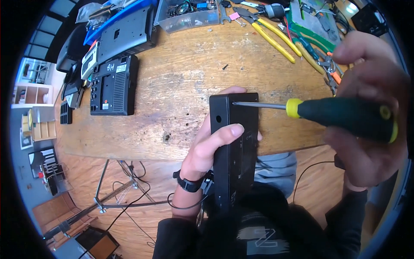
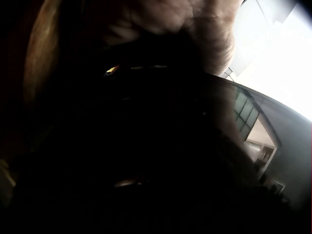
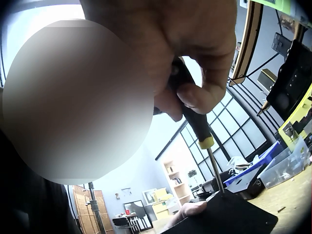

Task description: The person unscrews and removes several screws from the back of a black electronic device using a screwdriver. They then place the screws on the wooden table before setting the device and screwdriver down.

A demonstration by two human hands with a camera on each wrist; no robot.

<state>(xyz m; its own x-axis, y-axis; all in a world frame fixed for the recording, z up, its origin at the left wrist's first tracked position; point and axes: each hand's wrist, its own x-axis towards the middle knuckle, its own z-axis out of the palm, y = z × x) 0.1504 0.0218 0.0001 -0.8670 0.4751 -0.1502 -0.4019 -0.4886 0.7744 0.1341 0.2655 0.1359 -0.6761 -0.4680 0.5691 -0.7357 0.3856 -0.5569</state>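
My left hand grips a flat black device housing from the side, held on end over the table's front edge. Its thumb lies along the narrow side with a round hole. My right hand holds a screwdriver with a dark green and yellow handle. The shaft runs level to the left, its tip at a hole near the housing's top corner. In the right wrist view, finger and thumb pinch the screwdriver, and the tip meets the housing. Mostly dark, the left wrist view shows part of a palm.
A small dark screw lies on the wooden table. Another black device and a larger black housing stand left. At the back are a clear parts bin and yellow-handled pliers, with more tools at right.
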